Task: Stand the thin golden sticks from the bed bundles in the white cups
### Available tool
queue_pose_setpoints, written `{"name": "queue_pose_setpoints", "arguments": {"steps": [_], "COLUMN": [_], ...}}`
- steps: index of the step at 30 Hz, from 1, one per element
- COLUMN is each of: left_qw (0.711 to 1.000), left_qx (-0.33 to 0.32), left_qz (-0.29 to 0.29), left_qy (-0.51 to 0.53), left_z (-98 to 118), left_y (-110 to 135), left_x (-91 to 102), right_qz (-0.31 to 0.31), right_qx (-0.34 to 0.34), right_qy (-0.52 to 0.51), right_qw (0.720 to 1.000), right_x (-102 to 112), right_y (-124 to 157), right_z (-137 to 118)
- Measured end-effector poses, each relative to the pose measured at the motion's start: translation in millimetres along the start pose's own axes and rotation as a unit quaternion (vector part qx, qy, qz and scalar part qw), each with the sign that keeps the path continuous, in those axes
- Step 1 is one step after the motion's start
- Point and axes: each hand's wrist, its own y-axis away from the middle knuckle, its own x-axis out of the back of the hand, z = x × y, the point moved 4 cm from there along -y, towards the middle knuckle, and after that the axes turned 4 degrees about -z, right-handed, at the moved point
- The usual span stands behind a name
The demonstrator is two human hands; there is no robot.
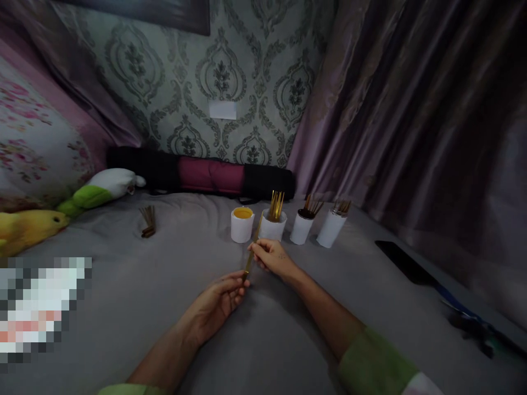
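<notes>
Both hands grip one thin, gold-coloured stick (250, 260), held at a slant above the grey cloth. My left hand (220, 299) pinches its lower end, and my right hand (269, 256) pinches it near the middle. Just beyond the fingers stands a white cup (272, 229) with several upright gold strips (277, 206) in it. To its left is a white cup with a yellow inside (241, 226). On the right, a white cup with a dark inside (301, 229) and a taller, tilted white cup (330, 230) hold several brown sticks.
A small bundle of brown sticks (149, 221) lies at left. Plush toys (109, 185) rest against a floral pillow (28, 131). A black and maroon roll (209, 174) lies along the wall. At right are a flat black object (405, 263) and a blue strap (457, 304).
</notes>
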Motion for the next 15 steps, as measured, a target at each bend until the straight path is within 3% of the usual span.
{"name": "queue_pose_setpoints", "arguments": {"steps": [15], "left_qw": [1.000], "left_qx": [0.006], "left_qz": [-0.001], "left_qy": [0.002], "left_z": [0.2], "left_y": [1.3], "left_x": [-0.4], "right_qz": [0.009], "right_qx": [-0.010], "right_qy": [-0.017], "right_qw": [1.000], "right_x": [-0.1], "right_y": [2.3], "right_z": [3.5]}}
